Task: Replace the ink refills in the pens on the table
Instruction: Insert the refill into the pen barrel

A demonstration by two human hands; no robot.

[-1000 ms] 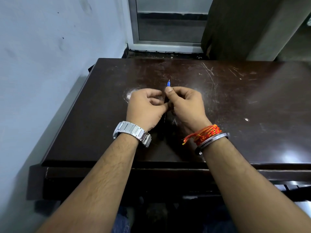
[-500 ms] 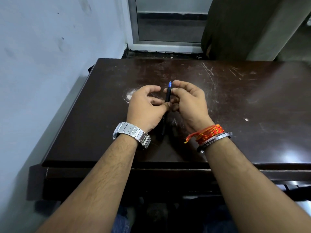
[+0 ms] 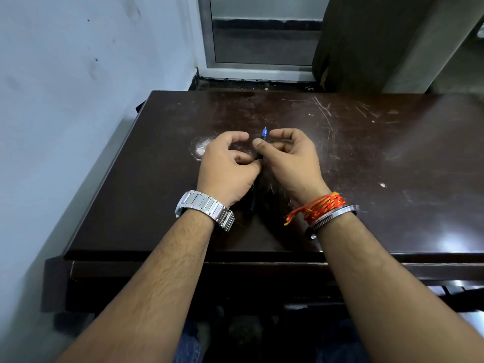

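A dark pen (image 3: 264, 133), blue tip pointing away, is being held above the middle of the table (image 3: 392, 158). It is being pinched near the tip by the right hand (image 3: 290, 158) and gripped lower by the curled fingers of the left hand (image 3: 226, 169). The table's left edge is being flanked closely by a wall (image 3: 78, 100).

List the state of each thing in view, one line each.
pen: held in both hands over the table, blue tip exposed and pointing away.
left hand: fingers curled, gripping the pen's black barrel.
right hand: thumb and fingers pinching the pen just below the tip.
table: top scratched, pale worn patch beside the left hand.
watch: fastened on the left wrist.
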